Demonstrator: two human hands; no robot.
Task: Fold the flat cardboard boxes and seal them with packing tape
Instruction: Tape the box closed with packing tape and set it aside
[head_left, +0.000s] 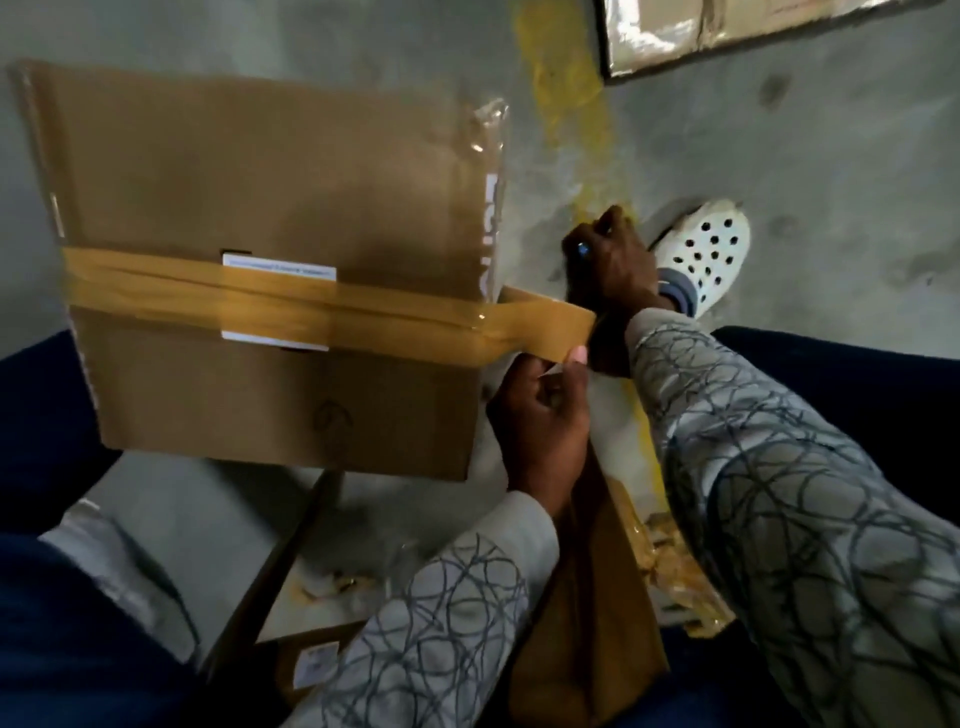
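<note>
A folded cardboard box (270, 208) stands in front of me, left of centre, with a white label on its seam. Brown packing tape (280, 301) runs across the seam and over the label. The strip continues off the box's right edge (545, 325). My left hand (545, 410) is under that free strip and pinches it with thumb and fingers just past the box corner. My right hand (615, 265) is farther away, at the strip's end. Its fingers are curled around the tape roll, which is mostly hidden by the hand.
Flat cardboard (587, 597) and crumpled tape scraps (680, 582) lie on the concrete floor between my knees. A yellow painted line (576, 104) crosses the floor. My foot in a white perforated clog (711, 249) is by the right hand. Another taped box (727, 26) lies top right.
</note>
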